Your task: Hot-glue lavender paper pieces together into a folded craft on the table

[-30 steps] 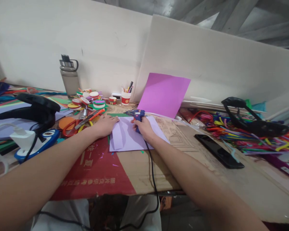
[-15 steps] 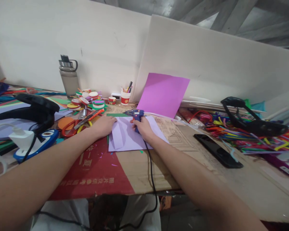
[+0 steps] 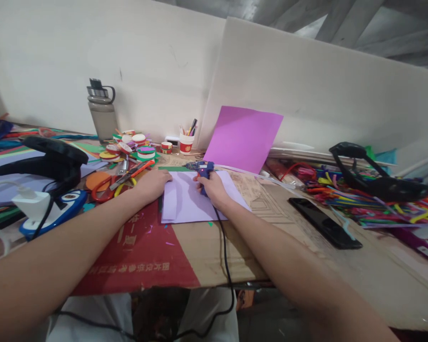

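Observation:
My right hand (image 3: 214, 190) is wrapped round the handle of a blue hot glue gun (image 3: 205, 167) whose nozzle points left, above a lilac sheet of paper (image 3: 196, 204). A black cord runs from the gun down over the table's front edge. My left hand (image 3: 155, 183) has its fingers closed at the sheet's upper left corner, on a narrow folded flap (image 3: 170, 204) along the left side. Green paper (image 3: 173, 169) shows beneath the sheet's far edge. Red cardboard and brown cardboard (image 3: 214, 251) lie underneath.
Scissors (image 3: 123, 180) and small round paper boxes (image 3: 139, 140) lie left, before a water bottle (image 3: 102, 114). A pen cup (image 3: 186, 144) and a purple sheet (image 3: 242, 137) stand behind. To the right are a phone (image 3: 324, 223), colourful pipe cleaners (image 3: 342, 194) and a black headset-like frame (image 3: 378, 183).
The folded flap on the lilac sheet's left side looks narrower, with its lower end shifted left. The glue gun and both hands stay nearly in place.

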Demonstrator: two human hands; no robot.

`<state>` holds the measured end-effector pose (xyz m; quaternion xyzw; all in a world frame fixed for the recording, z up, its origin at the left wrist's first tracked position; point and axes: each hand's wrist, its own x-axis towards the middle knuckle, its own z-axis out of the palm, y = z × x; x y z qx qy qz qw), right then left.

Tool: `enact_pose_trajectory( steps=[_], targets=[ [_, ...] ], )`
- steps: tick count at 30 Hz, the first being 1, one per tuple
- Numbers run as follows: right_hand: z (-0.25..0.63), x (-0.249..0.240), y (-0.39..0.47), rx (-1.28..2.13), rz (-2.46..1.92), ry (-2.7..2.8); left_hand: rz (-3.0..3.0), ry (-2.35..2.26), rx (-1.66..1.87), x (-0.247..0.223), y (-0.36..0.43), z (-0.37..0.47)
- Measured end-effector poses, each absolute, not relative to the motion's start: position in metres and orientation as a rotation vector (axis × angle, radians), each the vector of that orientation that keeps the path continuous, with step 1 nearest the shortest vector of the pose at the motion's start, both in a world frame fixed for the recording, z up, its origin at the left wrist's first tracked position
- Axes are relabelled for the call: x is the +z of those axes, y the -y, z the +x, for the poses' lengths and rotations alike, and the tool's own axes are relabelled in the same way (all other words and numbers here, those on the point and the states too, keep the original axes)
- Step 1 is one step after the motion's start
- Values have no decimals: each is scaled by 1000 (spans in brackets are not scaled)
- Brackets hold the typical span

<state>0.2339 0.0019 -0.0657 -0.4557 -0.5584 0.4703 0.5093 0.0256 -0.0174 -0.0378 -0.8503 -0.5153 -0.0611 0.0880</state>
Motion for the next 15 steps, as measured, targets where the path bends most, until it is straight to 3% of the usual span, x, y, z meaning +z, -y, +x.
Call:
enact_pose_trajectory(
  steps=[5,15],
  targets=[
    [233,-66,-3,1140,-1098,1344,-2496,1644,-194,-37,16,25],
    [234,-40,17,1057,-1217,1467,-2535,1843,-561,-32,5,7]
  ],
)
